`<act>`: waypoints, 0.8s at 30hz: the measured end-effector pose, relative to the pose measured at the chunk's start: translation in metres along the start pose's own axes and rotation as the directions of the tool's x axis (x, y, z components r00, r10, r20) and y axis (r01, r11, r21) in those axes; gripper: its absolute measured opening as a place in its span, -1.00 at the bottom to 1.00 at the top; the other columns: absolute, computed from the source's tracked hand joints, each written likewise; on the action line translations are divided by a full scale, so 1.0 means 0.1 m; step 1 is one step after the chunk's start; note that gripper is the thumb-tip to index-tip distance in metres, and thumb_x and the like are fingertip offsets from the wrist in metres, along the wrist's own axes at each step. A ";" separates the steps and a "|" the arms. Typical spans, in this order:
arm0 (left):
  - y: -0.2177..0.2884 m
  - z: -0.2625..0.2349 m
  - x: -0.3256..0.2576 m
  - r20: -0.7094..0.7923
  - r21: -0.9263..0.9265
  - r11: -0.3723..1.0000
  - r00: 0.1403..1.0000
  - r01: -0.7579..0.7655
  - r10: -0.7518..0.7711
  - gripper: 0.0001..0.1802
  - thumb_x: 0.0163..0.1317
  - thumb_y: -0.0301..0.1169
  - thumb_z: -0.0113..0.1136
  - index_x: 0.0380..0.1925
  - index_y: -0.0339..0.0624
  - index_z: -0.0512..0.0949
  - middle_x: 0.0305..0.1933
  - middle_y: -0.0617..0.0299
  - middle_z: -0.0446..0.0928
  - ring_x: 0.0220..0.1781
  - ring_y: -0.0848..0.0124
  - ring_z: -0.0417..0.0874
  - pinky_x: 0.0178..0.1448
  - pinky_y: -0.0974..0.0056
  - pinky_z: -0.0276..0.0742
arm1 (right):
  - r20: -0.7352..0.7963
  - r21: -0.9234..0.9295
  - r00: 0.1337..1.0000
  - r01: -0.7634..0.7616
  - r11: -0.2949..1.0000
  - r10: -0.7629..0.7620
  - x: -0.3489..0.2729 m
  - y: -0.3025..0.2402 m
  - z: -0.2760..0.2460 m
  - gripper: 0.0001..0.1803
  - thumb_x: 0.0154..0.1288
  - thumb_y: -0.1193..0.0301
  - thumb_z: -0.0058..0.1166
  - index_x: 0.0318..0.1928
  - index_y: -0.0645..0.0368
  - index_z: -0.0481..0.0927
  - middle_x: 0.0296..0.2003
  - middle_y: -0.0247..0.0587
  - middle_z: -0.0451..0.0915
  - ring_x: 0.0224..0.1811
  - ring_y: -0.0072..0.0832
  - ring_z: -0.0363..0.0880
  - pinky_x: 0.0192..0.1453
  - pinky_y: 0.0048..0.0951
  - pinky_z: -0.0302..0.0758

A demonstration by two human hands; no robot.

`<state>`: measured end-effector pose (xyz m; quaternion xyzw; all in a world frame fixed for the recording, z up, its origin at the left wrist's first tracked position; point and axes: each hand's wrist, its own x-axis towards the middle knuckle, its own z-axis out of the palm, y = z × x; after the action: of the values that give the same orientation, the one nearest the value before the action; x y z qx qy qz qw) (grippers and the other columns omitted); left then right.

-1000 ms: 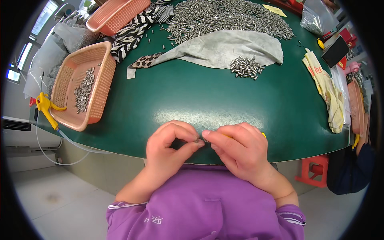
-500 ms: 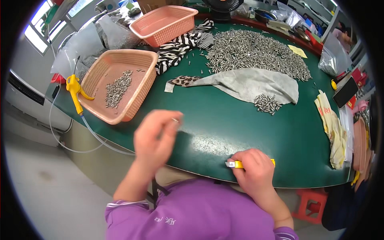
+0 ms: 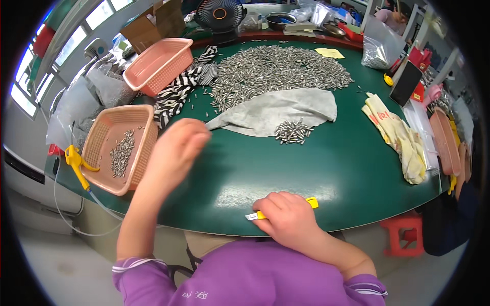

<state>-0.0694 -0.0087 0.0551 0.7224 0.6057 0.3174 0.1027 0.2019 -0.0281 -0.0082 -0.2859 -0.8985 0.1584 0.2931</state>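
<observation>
Workshop room, windows far left; fan [image 3: 219,14] and cardboard box [image 3: 155,25] along the far edge; green table [image 3: 352,163] with a curved near edge.

Head view: right hand [image 3: 288,217] sits low over the near edge, fingers wrapped round a utility knife [image 3: 312,202], near middle of table. Silver blade [image 3: 251,217] pokes out left, yellow handle end shows on the right. Left hand [image 3: 179,148] is raised, just right of the near pink basket [image 3: 145,158], fingers curled in; can't tell if anything is pinched, tips hidden and slightly blurred. Basket has a loose patch of small metal parts [image 3: 122,155] inside. Far pink basket [image 3: 163,66] beyond it, striped cloth [image 3: 176,94] just to its right. Yellow air gun [image 3: 77,166] at the near basket's left side.

Big metal pile [image 3: 280,71] far centre; grey cloth [image 3: 270,115] along its near side, small heap [image 3: 294,132] at the cloth's near edge. Pale yellow gloves [image 3: 393,135] and dark phone [image 3: 407,83] on the right.

Handling, judged: knife looks light and stiff; hold by the yellow handle, keep skin off the blade, tip probably snaps if twisted. Metal parts look hard, smooth, likely slippery and quick to roll; pinch one across its sides with thumb and fingertip.
</observation>
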 end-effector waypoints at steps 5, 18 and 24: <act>0.19 0.74 0.61 0.192 -0.005 0.986 0.968 -0.164 0.162 -0.80 0.15 -0.51 0.22 -0.19 -0.21 0.62 -0.18 0.10 0.58 -0.12 0.15 0.64 -0.03 0.20 0.55 | -0.045 0.006 0.999 0.022 1.000 -0.021 0.02 -0.03 0.02 -0.69 -0.05 0.34 0.34 -0.23 0.01 0.59 -0.45 -0.34 0.48 -0.39 -0.37 0.55 -0.35 -0.34 0.45; 0.17 1.14 0.99 0.329 -0.136 0.983 0.942 0.124 -0.073 -0.79 0.02 -0.36 0.38 -0.37 -0.24 0.66 -0.38 0.10 0.65 -0.33 0.30 0.68 -0.20 0.24 0.58 | -0.073 0.047 0.997 0.037 0.998 -0.034 -0.01 0.02 0.04 -0.70 0.00 0.38 0.27 -0.18 0.03 0.58 -0.46 -0.33 0.45 -0.41 -0.37 0.53 -0.34 -0.36 0.47; 0.23 1.13 1.02 0.368 -0.084 0.984 0.922 0.160 -0.119 -0.83 0.03 -0.38 0.34 -0.47 -0.28 0.65 -0.41 0.08 0.64 -0.35 0.29 0.68 -0.21 0.24 0.58 | -0.081 0.078 0.996 0.048 0.996 -0.041 -0.02 0.03 0.06 -0.69 0.01 0.41 0.27 -0.17 0.06 0.57 -0.43 -0.31 0.46 -0.37 -0.34 0.54 -0.30 -0.33 0.48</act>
<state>0.0219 0.1087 0.0136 0.7164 0.6076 0.2045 0.2752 0.2001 -0.0277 -0.0152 -0.2598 -0.8853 0.1764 0.3431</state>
